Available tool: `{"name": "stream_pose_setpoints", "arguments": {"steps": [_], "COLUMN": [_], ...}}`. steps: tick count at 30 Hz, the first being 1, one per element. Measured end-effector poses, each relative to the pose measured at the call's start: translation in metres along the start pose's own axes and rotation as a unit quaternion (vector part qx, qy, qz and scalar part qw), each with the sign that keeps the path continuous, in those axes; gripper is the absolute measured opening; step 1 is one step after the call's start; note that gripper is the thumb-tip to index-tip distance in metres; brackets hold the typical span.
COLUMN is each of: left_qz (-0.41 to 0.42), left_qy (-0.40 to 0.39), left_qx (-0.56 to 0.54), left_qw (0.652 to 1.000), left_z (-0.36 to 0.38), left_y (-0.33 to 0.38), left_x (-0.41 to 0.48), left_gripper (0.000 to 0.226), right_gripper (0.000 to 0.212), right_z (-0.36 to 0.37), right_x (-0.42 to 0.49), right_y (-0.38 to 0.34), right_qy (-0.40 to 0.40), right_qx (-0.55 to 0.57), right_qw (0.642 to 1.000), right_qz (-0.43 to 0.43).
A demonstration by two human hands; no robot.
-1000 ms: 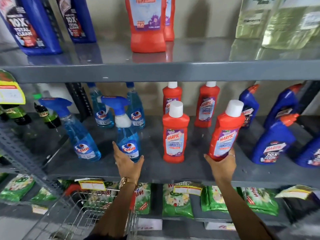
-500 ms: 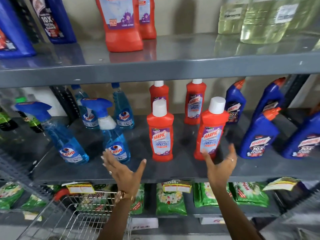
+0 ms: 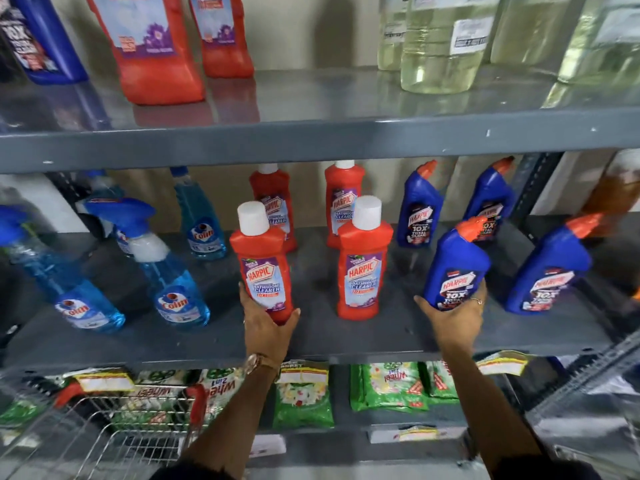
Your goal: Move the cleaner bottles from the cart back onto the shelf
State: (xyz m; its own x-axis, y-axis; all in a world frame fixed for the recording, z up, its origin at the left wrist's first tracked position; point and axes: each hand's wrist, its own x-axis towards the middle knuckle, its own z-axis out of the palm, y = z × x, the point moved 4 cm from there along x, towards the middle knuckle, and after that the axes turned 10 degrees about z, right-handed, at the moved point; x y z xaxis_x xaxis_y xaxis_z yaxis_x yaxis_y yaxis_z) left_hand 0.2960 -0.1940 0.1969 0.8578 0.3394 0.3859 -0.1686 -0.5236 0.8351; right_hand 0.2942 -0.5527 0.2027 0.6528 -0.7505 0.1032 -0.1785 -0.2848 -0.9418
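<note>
1. The left hand (image 3: 268,329) wraps its grip around the base of a red Harpic bathroom cleaner bottle (image 3: 262,263), thumb on the right side of the bottle and fingers on the left
2. That bottle has a white cap, leans slightly to the left, and sits near the front of the middle shelf (image 3: 311,344); whether its base touches the shelf is hidden by the hand
3. The right hand (image 3: 453,320) cups the bottom of a blue Harpic toilet cleaner bottle (image 3: 455,268) with an orange nozzle, its grip closed on the lower part; a ring shows on one finger
4. This blue bottle tilts to the right, over the front half of the same shelf
5. Between the two held bottles a second red bottle (image 3: 363,261) stands upright, touched by neither hand
6. Behind these, two more red bottles (image 3: 343,199) stand at the back of the shelf, with two blue toilet cleaners (image 3: 417,209) to their right
7. Another blue bottle (image 3: 547,271) leans at the far right, just beside the right hand's bottle
8. To the left stand blue Colin spray bottles (image 3: 173,271), well apart from the left hand
9. A gold watch (image 3: 258,363) sits on the left wrist
10. Below the shelf edge, the wire cart (image 3: 114,441) with red handle ends shows at lower left, in front of green detergent packets (image 3: 384,386) on the lower shelf
</note>
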Motion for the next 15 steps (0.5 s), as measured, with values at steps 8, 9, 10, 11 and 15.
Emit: {"name": "stream_pose_setpoints", "arguments": {"steps": [8,9,10,11,15], "left_qz": [-0.008,-0.008,-0.016,-0.017,-0.011], "left_qy": [0.02,0.024,0.026,0.028,0.013], "left_qx": [0.036,0.04,0.045,0.043,0.009], "left_qw": [0.999,0.999,0.999,0.999,1.0], "left_z": [0.0004,0.0004,0.0004,0.0021,0.0005], "left_y": [-0.0009,-0.0022,-0.0014,-0.0052,0.0008], "left_x": [-0.0026,-0.0023,-0.003,-0.0022,0.0011], "left_gripper": [0.112,0.112,0.112,0.112,0.117], "right_gripper": [0.108,0.108,0.109,0.112,0.132], "right_z": [-0.0038,-0.0041,-0.005,-0.0026,-0.0076], "right_x": [0.0005,0.0003,0.0003,0.0027,-0.0045], "right_y": [0.0003,0.0005,0.0003,0.0041,-0.0036], "right_qy": [-0.023,-0.022,-0.023,-0.027,-0.048], "right_qx": [0.019,0.021,0.015,0.011,0.011], "right_qw": [0.999,0.999,0.999,0.999,0.999], "right_qz": [-0.027,-0.034,-0.027,-0.023,-0.015]}}
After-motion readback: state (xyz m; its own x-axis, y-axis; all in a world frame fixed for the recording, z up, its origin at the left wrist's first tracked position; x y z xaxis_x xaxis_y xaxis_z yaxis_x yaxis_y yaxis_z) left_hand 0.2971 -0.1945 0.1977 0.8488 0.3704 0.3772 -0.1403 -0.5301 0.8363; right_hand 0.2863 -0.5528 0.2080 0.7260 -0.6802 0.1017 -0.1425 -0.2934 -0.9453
